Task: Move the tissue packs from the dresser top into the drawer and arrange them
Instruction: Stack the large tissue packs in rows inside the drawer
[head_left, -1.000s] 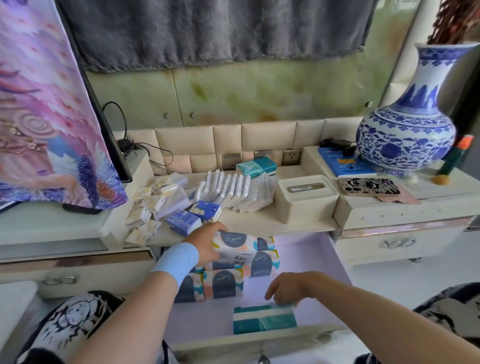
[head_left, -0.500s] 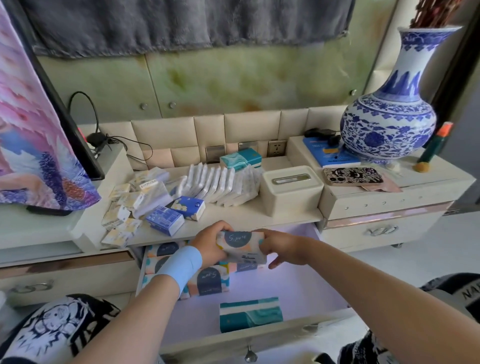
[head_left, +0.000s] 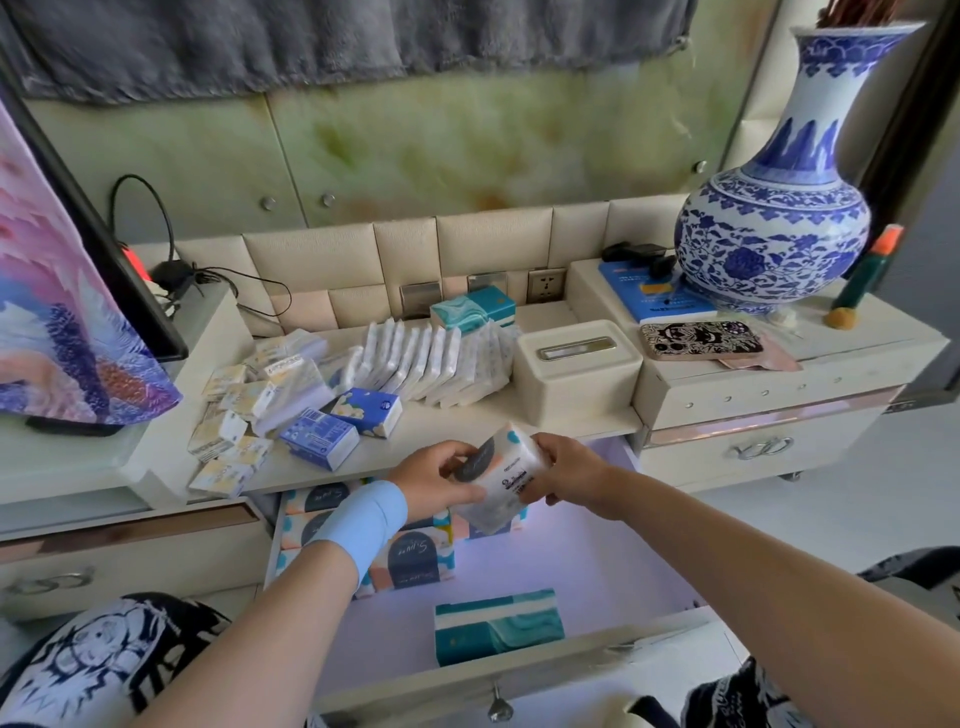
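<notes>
My left hand (head_left: 434, 480) and my right hand (head_left: 563, 470) both hold one white tissue pack with a dark oval label (head_left: 501, 475), tilted above the open drawer (head_left: 587, 551). Several packs of the same pattern (head_left: 415, 561) lie in the drawer's left part, and a teal pack (head_left: 498, 631) rests near its front edge. On the dresser top (head_left: 452, 431) sit two blue packs (head_left: 319, 436), small yellow-white packs (head_left: 234, 415), a row of upright white packs (head_left: 436, 364) and a teal pack (head_left: 472, 309) at the back.
A cream tissue box (head_left: 576, 369) stands right of the white packs. On the raised right cabinet are a blue-and-white vase (head_left: 774, 223), a blue book (head_left: 654, 301), a phone (head_left: 701, 340) and a green bottle (head_left: 867, 270). A screen with colourful cloth (head_left: 62, 291) stands left.
My right hand left the teal pack at the drawer's front and joined my left on the patterned pack, which rose from the drawer stack and tilted.
</notes>
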